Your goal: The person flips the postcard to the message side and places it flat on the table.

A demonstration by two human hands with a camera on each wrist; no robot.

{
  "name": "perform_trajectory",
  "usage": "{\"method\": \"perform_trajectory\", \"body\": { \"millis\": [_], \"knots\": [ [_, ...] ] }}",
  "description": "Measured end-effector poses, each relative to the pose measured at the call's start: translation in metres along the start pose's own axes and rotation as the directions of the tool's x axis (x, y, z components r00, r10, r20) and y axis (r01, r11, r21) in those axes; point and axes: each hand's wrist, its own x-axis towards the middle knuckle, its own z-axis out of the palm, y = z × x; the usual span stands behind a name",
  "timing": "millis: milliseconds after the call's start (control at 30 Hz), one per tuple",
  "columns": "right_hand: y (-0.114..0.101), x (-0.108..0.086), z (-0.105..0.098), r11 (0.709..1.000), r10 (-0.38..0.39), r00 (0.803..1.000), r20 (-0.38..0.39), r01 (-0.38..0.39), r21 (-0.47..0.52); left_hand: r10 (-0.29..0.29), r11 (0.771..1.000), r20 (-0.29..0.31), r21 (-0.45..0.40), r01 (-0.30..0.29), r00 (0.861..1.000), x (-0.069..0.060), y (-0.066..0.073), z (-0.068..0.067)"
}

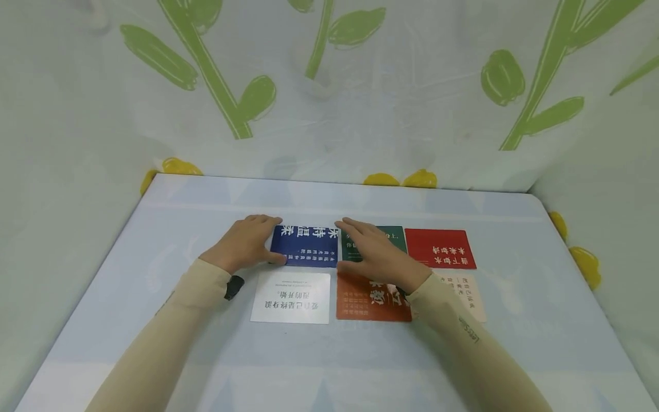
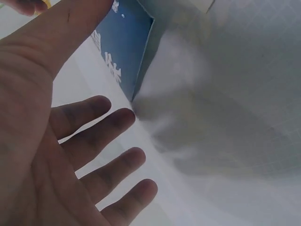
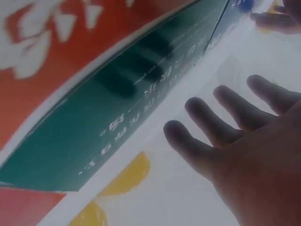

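Note:
Two rows of printed cards lie flat on the table. My left hand [image 1: 247, 243] is at the left end of the blue card [image 1: 288, 247], its thumb over the card's lower left corner and its fingers by the upper one. In the left wrist view those fingers [image 2: 101, 134] are spread and nearly straight. My right hand [image 1: 383, 254] reaches over the green card [image 1: 397, 241], hiding part of it, with its fingertips near the blue card's right end. The right wrist view shows its fingers [image 3: 211, 120] extended beside the green card [image 3: 70, 136]. Neither hand grips anything.
A red card [image 1: 419, 243] lies right of the green one. Below are a white card [image 1: 290, 315], an orange-red card [image 1: 352, 286] and a pale pink card [image 1: 471, 297], partly behind my right forearm. A leaf-patterned curtain [image 1: 412, 86] stands behind the table [image 1: 216, 194].

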Motion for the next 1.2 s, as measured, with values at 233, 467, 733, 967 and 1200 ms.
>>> {"method": "perform_trajectory", "body": {
  "millis": [233,467,733,967,1200],
  "knots": [
    [-0.009,0.015,-0.001,1.0,-0.005,0.999,0.052,0.006,-0.022,0.005,1.0,-0.016,0.02,-0.004,1.0,0.003,0.001,0.004],
    [-0.012,0.026,0.005,0.998,0.048,0.995,0.086,-0.045,-0.044,0.003,0.999,-0.022,0.04,-0.002,1.0,0.004,0.005,0.003],
    [-0.016,0.031,0.011,0.992,0.07,0.993,0.092,-0.06,-0.111,-0.017,0.999,-0.01,0.031,0.017,1.0,0.005,0.004,0.005],
    [-0.017,0.031,0.013,0.991,0.053,0.996,0.068,-0.044,-0.128,-0.011,0.999,-0.011,0.033,0.012,1.0,0.006,0.003,0.004],
    [-0.018,0.03,0.013,0.992,0.033,0.998,0.044,-0.028,-0.124,-0.005,1.0,-0.028,0.024,0.006,1.0,0.006,0.004,0.004]
  ]
}}
